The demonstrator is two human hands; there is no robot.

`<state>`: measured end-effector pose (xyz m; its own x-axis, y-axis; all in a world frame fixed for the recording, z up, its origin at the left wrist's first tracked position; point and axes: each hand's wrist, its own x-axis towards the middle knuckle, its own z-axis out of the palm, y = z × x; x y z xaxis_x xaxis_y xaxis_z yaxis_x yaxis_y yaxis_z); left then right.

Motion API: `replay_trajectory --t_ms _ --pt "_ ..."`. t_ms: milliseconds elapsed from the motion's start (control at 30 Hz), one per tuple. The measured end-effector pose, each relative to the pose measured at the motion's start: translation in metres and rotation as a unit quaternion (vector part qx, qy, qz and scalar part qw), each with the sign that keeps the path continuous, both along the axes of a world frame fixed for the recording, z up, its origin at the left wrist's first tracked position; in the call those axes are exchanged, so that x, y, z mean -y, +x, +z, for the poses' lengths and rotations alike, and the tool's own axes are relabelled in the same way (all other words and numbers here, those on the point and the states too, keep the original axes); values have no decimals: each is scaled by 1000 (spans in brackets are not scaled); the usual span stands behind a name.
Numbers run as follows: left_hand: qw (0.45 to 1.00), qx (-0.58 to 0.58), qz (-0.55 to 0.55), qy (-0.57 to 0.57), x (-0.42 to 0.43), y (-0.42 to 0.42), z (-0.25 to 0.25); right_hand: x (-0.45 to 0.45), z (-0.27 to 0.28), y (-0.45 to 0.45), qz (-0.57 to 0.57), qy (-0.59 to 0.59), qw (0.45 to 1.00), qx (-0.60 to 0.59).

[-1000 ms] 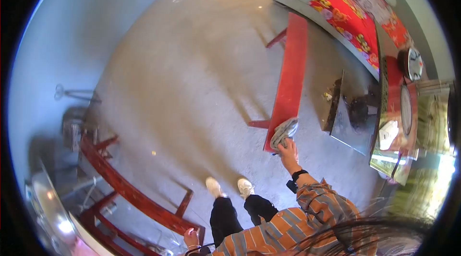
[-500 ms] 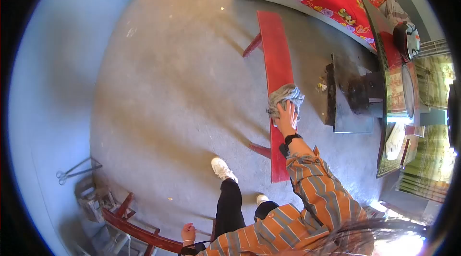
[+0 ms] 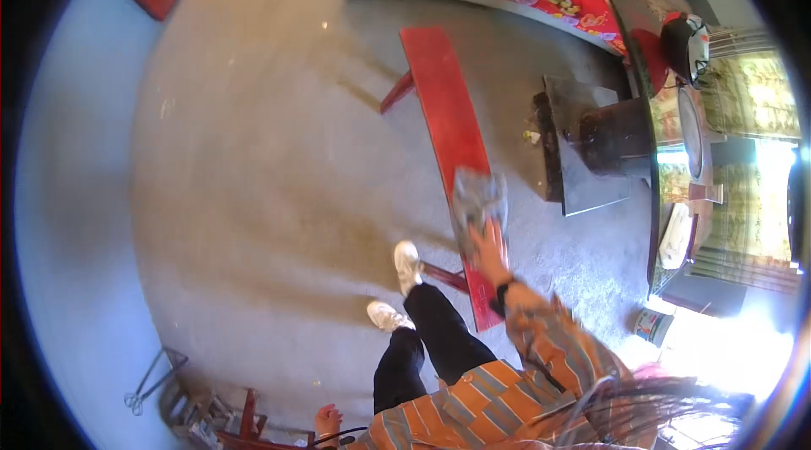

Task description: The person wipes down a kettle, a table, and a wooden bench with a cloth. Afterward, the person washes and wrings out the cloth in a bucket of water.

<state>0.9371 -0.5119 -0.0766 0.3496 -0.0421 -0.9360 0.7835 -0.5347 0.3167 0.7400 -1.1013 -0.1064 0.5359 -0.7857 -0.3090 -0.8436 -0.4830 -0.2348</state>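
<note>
A long, narrow red wooden bench (image 3: 443,104) runs under the right hand (image 3: 487,252), which presses a crumpled grey cloth (image 3: 479,192) onto it, grip blurred; whether the distant left hand (image 3: 328,418) is closed, I cannot tell.

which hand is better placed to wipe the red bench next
Probably the right hand: it is on the grey cloth, which lies on the red bench, while the left hand is well away from both.
</note>
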Motion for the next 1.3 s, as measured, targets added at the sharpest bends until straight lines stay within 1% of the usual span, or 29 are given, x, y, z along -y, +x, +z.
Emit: replay_trajectory --t_ms 67,100,133,200,233,267,300,333,367,467,567,600,667,700,733,767,800,867,933,967,1000,1033,1067,1100,1133,1167,1233,1267,1300 --pt "983 -142 108 -34 21 23 -3 -58 0 -55 13 36 999 -1" --pt "993 39 -75 82 -5 6 -44 -67 21 -49 -13 102 994 -44" --pt "993 52 -66 78 11 22 -42 -59 25 -37 -5 96 995 -31" --pt "998 44 -34 6 47 56 -32 -26 19 -6 8 109 988 -108" --pt "992 86 -63 65 77 62 -22 -2 13 13 37 71 995 -67" --pt "992 84 -63 72 106 71 -12 37 6 46 62 34 997 -29" --pt "989 101 -77 72 130 78 0 74 6 82 96 -12 995 -23" --pt "986 117 -93 73 154 86 10 112 -10 115 108 -75 991 30" --pt "987 107 -88 84 178 91 17 153 -8 154 115 -57 992 21" --pt "983 111 -113 97 247 99 41 265 -19 249 115 -97 987 50" --pt "984 96 -118 96 262 110 31 357 -36 313 111 -156 980 60" --pt "985 95 -116 82 268 114 31 380 -39 324 110 -150 980 63" --pt "986 102 -103 83 271 123 28 414 -38 333 36 -156 986 40" --pt "996 54 -58 38 264 134 20 422 -35 329 31 -151 987 41" --pt "1000 4 -15 -6 260 146 19 431 -33 323 -18 -95 994 45" --pt "989 101 -98 46 279 143 25 439 -33 315 -67 -40 996 50" --pt "988 103 -103 48 295 149 31 439 -35 303 -73 -37 995 51" --pt "986 55 -142 67 328 166 40 415 -50 264 -199 -29 967 155" --pt "978 71 -184 69 362 174 46 367 -65 216 -225 -28 967 118" --pt "973 75 -209 64 369 181 44 337 -55 192 -235 -6 966 105" --pt "967 78 -235 59 373 188 44 302 -59 158 -230 2 969 87" --pt "963 70 -253 55 379 196 41 269 -46 126 -264 95 957 80" --pt "960 68 -266 53 384 205 41 225 -51 86 -275 86 954 79" --pt "956 65 -282 46 390 214 40 179 -49 46 -254 66 963 67" --pt "952 61 -298 38 396 222 37 155 -10 30 -343 217 914 -25" --pt "947 54 -316 37 402 232 34 102 -24 -17 -337 204 919 4" --pt "934 62 -352 17 406 248 26 34 -6 -62 -411 234 864 -171" --pt "926 56 -372 13 411 258 19 5 -14 -79 -431 235 854 -172" --pt "909 53 -413 -5 419 270 9 -26 -39 -94 -359 95 896 -245"
